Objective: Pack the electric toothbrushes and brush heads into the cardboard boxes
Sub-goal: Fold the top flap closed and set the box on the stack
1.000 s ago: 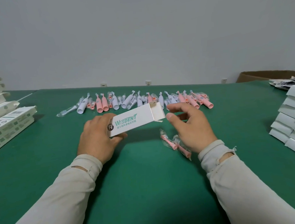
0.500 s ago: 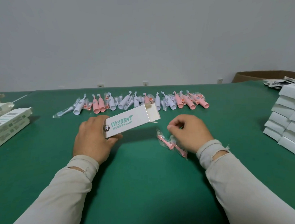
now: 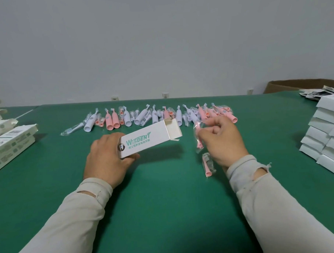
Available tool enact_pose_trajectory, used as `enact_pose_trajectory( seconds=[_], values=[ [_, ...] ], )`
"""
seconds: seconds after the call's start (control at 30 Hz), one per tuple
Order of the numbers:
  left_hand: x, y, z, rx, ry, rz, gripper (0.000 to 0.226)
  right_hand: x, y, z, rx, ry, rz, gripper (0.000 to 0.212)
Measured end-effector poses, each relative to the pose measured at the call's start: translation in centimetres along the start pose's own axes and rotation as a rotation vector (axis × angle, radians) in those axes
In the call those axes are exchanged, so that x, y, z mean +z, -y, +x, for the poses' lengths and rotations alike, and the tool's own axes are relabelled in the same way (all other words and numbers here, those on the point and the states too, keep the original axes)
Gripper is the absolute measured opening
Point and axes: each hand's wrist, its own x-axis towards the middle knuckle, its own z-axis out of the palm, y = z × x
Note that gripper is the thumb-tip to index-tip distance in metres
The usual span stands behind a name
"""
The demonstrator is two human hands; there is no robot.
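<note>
At frame center my left hand (image 3: 108,157) grips the white carton (image 3: 149,141), its open end pointing right. Just right of it, my right hand (image 3: 223,141) pinches a bagged pink brush head (image 3: 198,138) by its wrapper. I worry the slippery film slides, or the head snags the end flap. A second head (image 3: 207,165) lies below.
</note>
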Motion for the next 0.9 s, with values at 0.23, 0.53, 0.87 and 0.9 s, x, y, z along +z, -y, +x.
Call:
enact_pose_trajectory(
  seconds=[0.23,0.53,0.87,0.9],
  values=[
    [0.1,-0.4,-0.3,0.053,0.048,-0.005,0.048,1.2,0.9,-1.2,-0.157,-0.001,0.401,0.028],
    [0.1,-0.7,-0.5,0.104,0.067,-0.026,0.052,2.6,-0.1,-1.8,-0.179,-0.119,0.187,0.018],
    [0.6,-0.6,-0.5,0.109,0.071,-0.046,0.048,2.7,0.7,-2.1,0.026,0.374,0.095,0.068],
    [0.5,-0.5,-0.4,0.095,0.067,-0.039,0.047,1.8,0.9,-1.7,0.017,0.263,0.089,0.060]
  ],
)
